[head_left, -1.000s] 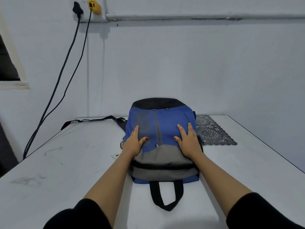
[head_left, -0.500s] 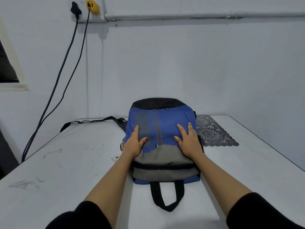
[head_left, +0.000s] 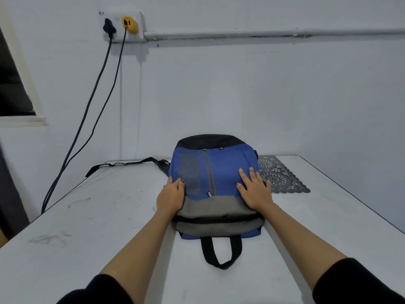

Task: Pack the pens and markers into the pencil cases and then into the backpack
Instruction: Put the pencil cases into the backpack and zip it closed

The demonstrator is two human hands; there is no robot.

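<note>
Pressing blue backpack (head_left: 221,170) with left hand (head_left: 171,197) and right hand (head_left: 255,191) flat, fingers straight, gripping nothing; could skid far across the worktop (head_left: 109,227) if pushed unevenly.

Backpack (head_left: 230,170) interior out of sight, lace mat (head_left: 281,178) partly behind it.

On the blue backpack (head_left: 228,170) in front of you, a small dark tab (head_left: 209,194) carries white letters running sideways; they look like "pum". A second tab (head_left: 221,148) near the black top is too small to read.
</note>
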